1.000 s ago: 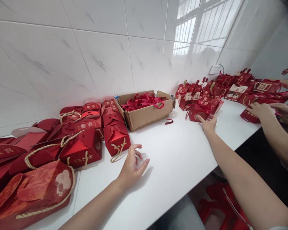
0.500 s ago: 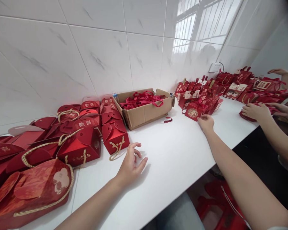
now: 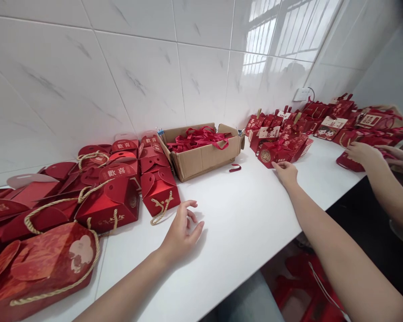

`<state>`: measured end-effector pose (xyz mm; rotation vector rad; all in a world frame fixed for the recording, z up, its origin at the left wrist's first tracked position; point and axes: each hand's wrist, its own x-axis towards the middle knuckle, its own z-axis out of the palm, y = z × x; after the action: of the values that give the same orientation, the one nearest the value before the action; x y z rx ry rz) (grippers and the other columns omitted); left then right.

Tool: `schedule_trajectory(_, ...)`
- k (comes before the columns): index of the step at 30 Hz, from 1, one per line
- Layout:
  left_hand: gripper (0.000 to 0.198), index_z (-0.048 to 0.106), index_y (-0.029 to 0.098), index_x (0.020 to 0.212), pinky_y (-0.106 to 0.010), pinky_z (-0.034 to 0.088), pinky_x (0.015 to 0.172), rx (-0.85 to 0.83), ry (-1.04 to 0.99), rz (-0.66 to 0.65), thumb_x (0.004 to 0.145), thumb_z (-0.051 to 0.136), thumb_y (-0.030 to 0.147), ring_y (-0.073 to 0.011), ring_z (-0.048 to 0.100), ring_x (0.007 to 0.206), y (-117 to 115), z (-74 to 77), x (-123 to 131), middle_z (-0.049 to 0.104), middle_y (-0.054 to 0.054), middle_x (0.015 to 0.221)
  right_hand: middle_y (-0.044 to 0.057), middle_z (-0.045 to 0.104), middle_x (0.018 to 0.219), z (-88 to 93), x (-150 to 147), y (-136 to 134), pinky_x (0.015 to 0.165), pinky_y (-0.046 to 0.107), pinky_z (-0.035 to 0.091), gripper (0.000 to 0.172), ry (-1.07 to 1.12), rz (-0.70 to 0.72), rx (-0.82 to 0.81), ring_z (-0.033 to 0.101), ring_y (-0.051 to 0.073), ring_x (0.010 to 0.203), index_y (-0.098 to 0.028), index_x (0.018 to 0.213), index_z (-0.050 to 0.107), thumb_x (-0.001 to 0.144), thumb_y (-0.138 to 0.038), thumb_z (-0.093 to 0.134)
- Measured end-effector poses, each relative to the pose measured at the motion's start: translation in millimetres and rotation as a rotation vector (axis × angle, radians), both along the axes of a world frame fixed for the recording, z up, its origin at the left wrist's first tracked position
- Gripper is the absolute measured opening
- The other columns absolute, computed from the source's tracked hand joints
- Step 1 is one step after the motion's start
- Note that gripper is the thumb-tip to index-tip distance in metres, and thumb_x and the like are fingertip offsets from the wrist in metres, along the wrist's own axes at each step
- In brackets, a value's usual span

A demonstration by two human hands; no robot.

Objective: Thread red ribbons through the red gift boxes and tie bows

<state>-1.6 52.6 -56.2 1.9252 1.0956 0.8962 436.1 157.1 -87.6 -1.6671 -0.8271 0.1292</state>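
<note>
My left hand (image 3: 183, 230) rests just above the white table, palm turned right, fingers loosely curled and apart, holding nothing. Closest to it is a red gift box (image 3: 160, 190) with a gold rope handle. Farther right, my right hand (image 3: 286, 173) has its fingertips at the lower front corner of a small red gift box (image 3: 272, 154) with a round gold emblem. Its fingers are partly stretched and do not wrap round the box; whether they still touch it is hard to see.
A cardboard box (image 3: 208, 162) of red ribbons stands by the tiled wall. A short ribbon loop (image 3: 235, 168) lies before it. Red boxes (image 3: 110, 205) crowd the left; more (image 3: 329, 125) fill the back right. A co-worker's hands (image 3: 366, 154) handle a red box at right.
The small emblem box has turned, so its gold emblem now faces more to the left. My right hand has shifted slightly left along it. My left hand has stayed nearly still.
</note>
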Motion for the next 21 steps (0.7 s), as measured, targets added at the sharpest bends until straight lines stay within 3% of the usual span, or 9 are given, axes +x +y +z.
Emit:
schedule_trajectory(4,0.040,0.033,0.027,0.118,-0.024,0.044,0.060,0.021,0.031,-0.011,0.083,0.052,0.024,-0.0118,0.049,0.077,1,-0.5,0,0.046,-0.006,0.115,0.003,0.058,0.065,6.4,-4,3,0.067,0.032,0.046,0.030,-0.092,-0.113,0.047,0.053,0.016,0.061,-0.018,0.067,0.055,0.063,-0.045,0.069)
schedule_trajectory(10,0.039,0.036,0.026,0.117,-0.024,0.044,0.061,0.035,0.036,-0.003,0.082,0.053,0.023,-0.0123,0.050,0.078,1,-0.2,2,0.047,-0.006,0.115,0.003,0.059,0.067,4.7,-1,6,0.070,0.031,0.046,0.022,-0.180,-0.121,0.072,0.052,0.016,0.062,-0.016,0.074,0.061,0.069,-0.038,0.065)
schedule_trajectory(21,0.038,0.036,0.025,0.117,-0.026,0.043,0.065,0.041,0.068,-0.013,0.083,0.051,0.023,-0.0126,0.050,0.079,1,-1.2,1,0.047,-0.007,0.112,0.008,0.065,0.075,0.7,11,9,0.075,0.036,0.047,0.027,-0.200,-0.200,0.073,0.057,0.020,0.068,-0.012,0.083,0.068,0.073,-0.035,0.058)
